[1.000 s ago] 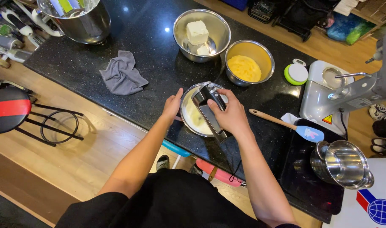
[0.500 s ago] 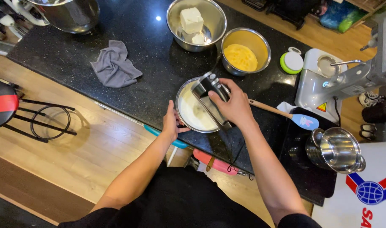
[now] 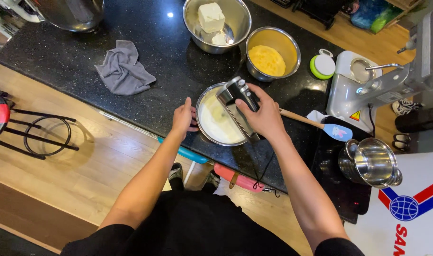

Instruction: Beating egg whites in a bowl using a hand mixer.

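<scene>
A: On the black desk (image 3: 145,109), landmark is the steel mixing bowl (image 3: 220,122) of pale cream near the desk's near edge. The left hand (image 3: 183,118) is pressed against the bowl's left rim, fingers curled on the outer wall. The right hand (image 3: 264,116) sits over the bowl's right side, its grip wrapped tight round the handle of a hand mixer (image 3: 239,106); the body angles across the bowl and the beaters dip into the cream.

B: Handling notes?

A: Judged only: the mixer looks rigid and moderately heavy, top-weighted, so the handle is the place to take it, as now. The cord (image 3: 264,175) trails off the near edge below the bowl and could drag. The bowl is thin polished steel, likely light and slippery on the smooth stone, so bracing at the rim makes sense. The contents are soft and loose, and may spatter.

B: Surroundings, relative to the bowl?

A: Beyond it, a larger steel bowl (image 3: 217,24) with white blocks, butter or similar, cannot tell. Beyond and right, a bowl of yellow mixture (image 3: 272,53). Just right, a spatula (image 3: 320,126) with wooden handle and blue blade. Further right, a stand mixer base (image 3: 363,90) and a steel pot (image 3: 370,163). Well left, a crumpled grey cloth (image 3: 124,70).
</scene>
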